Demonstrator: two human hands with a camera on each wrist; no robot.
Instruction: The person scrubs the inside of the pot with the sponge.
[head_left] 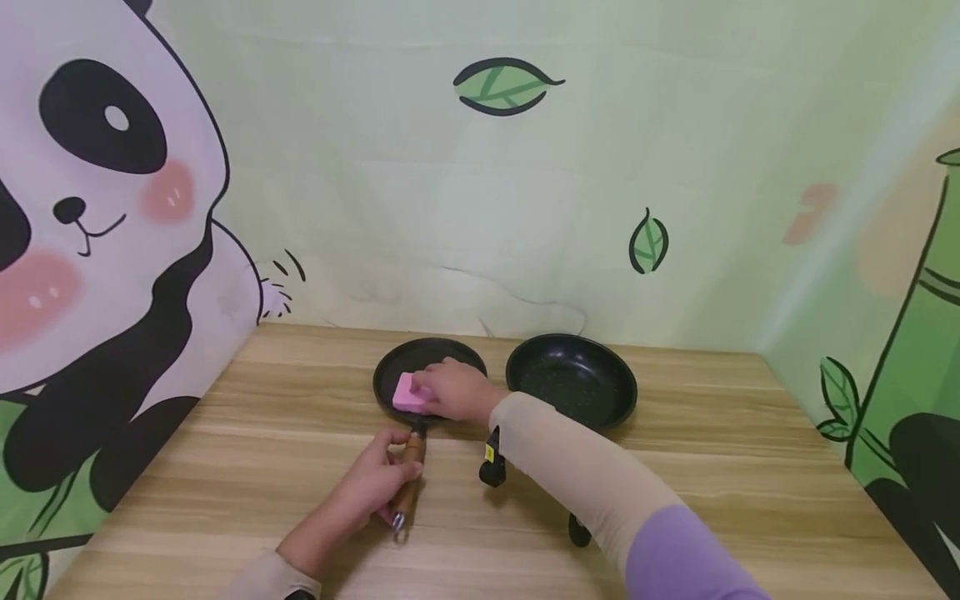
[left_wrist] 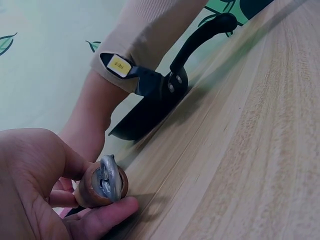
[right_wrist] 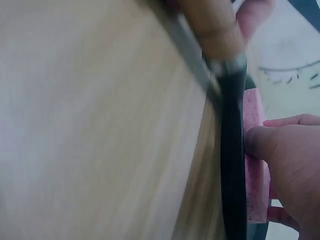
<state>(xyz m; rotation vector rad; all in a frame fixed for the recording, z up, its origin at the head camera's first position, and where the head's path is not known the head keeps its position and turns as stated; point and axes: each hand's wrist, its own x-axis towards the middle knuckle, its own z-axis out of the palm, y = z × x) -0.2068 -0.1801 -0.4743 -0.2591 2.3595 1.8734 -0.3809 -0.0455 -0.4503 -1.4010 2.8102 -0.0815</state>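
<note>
My right hand [head_left: 459, 392] grips a pink sponge [head_left: 408, 393] against the inside of a flat black pan [head_left: 390, 367], near its front left side. In the right wrist view the thumb presses the sponge's [right_wrist: 256, 185] side, just past the pan's dark rim [right_wrist: 233, 165]. My left hand [head_left: 375, 479] holds that pan's wooden handle [head_left: 409, 479], which points toward me and ends in a metal hanging ring [head_left: 398, 527]. Seen from the left wrist, thumb and fingers wrap the handle's round end [left_wrist: 92, 187].
A deeper black frying pan [head_left: 573, 375] stands to the right of the flat one, partly behind my right forearm. Its black handle [head_left: 579, 531] shows below the sleeve. Both pans are on a wood-grain table [head_left: 712, 467], backed by a printed panda wall cloth [head_left: 375, 167].
</note>
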